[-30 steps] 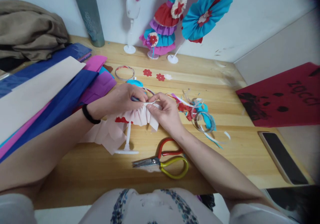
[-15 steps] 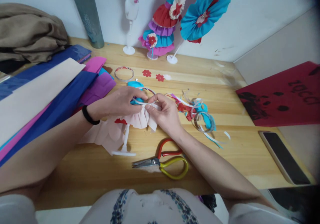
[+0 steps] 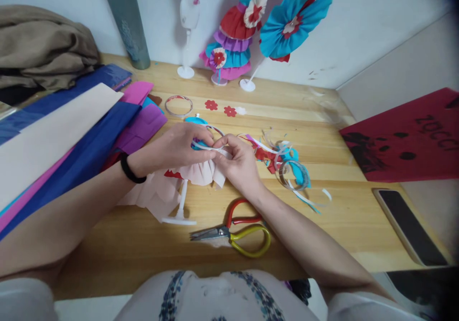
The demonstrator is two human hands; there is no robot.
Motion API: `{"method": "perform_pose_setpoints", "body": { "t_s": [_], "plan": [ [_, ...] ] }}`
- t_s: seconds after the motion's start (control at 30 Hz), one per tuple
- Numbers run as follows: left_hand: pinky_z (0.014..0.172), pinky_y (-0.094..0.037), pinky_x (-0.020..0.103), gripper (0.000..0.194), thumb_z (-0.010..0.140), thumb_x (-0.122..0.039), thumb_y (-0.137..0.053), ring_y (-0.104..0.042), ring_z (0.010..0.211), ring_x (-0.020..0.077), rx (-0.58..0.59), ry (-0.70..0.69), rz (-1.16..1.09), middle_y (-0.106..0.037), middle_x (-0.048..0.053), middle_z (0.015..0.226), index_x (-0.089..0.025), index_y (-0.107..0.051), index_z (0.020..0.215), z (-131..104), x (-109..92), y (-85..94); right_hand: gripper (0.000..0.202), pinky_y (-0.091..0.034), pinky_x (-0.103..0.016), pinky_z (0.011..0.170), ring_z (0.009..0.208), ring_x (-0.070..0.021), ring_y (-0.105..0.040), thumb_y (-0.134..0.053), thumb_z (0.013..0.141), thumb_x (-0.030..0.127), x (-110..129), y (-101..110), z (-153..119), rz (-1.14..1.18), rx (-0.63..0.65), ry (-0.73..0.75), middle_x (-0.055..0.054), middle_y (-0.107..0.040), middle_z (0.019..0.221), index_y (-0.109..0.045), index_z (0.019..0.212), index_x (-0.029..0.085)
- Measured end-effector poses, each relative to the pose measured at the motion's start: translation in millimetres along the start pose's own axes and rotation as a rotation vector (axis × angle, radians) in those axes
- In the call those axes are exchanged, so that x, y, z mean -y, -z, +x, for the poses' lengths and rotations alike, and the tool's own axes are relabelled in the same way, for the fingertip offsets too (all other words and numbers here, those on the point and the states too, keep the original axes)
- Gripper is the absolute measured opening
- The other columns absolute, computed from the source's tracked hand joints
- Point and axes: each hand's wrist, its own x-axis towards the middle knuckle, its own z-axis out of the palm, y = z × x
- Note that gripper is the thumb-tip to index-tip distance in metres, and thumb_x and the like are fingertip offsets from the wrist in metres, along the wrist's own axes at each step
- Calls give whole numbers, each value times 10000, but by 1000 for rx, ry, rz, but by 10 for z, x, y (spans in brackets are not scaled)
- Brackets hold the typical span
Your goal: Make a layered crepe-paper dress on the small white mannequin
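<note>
A small doll form with a white stand lies tilted on the table, dressed in gathered pale pink crepe paper with a bit of red showing. My left hand, a black band at its wrist, pinches the pale paper's upper edge and a thin white strip around the form. Close beside it, my right hand pinches the same paper edge from the right, fingertips nearly touching. Blue paper shows behind my left hand. Scissors with one red and one yellow handle lie below my hands.
Crepe paper sheets cover the left side. Behind stand a bottle, a bare white form and dressed forms. Red paper flowers, a tape ring, scraps, a phone and a red bag also show.
My left hand has shifted slightly right, its fingertips closer to my right hand along the paper edge. My right hand has barely moved.
</note>
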Motion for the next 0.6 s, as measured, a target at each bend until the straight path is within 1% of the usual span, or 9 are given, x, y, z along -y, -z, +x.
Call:
{"method": "perform_pose_setpoints", "body": {
  "t_s": [0.1,0.2,0.27,0.43,0.53,0.6],
  "plan": [
    [1055,-510,429,63,788,-171,-710,-710,1069,262,-10,-57,90,-782,70,972,-187,-695,729,5,85,-56,99,-389,-272,581,627,-139,-491,-655,781,276,5,0,-9,-9,-8,32,8,-603,681,-579,790,214],
    [1090,-483,441,54,813,-181,-685,-684,1144,267,2,-75,115,-762,109,1121,-169,-703,764,-9,119,-47,89,-419,-276,623,670,-143,-536,-652,786,264,16,12,-19,-2,-1,54,8,-616,710,-578,800,214],
    [1102,-477,444,84,841,-201,-656,-678,1159,260,10,-93,135,-749,109,1171,-173,-698,773,-21,124,-34,87,-432,-282,640,688,-145,-560,-651,787,261,24,21,-24,5,3,73,4,-625,734,-578,799,214],
    [1080,-497,432,105,859,-232,-635,-688,1138,229,-9,-151,126,-750,79,1184,-209,-680,767,-26,155,-36,96,-449,-288,643,693,-150,-590,-659,799,280,53,33,-28,10,12,101,-4,-652,752,-596,810,208],
    [1073,-499,432,105,859,-251,-640,-694,1131,232,-21,-133,105,-746,83,1206,-225,-688,770,-29,197,-48,115,-448,-276,606,664,-141,-600,-654,818,301,83,41,-34,17,29,124,-14,-685,793,-602,849,203],
    [1083,-494,431,79,852,-265,-656,-696,1138,237,-55,-106,68,-745,90,1214,-230,-701,797,-40,223,-56,122,-453,-274,604,685,-146,-627,-647,830,297,103,50,-45,-16,21,159,-29,-714,847,-613,891,198]
  ]
}}
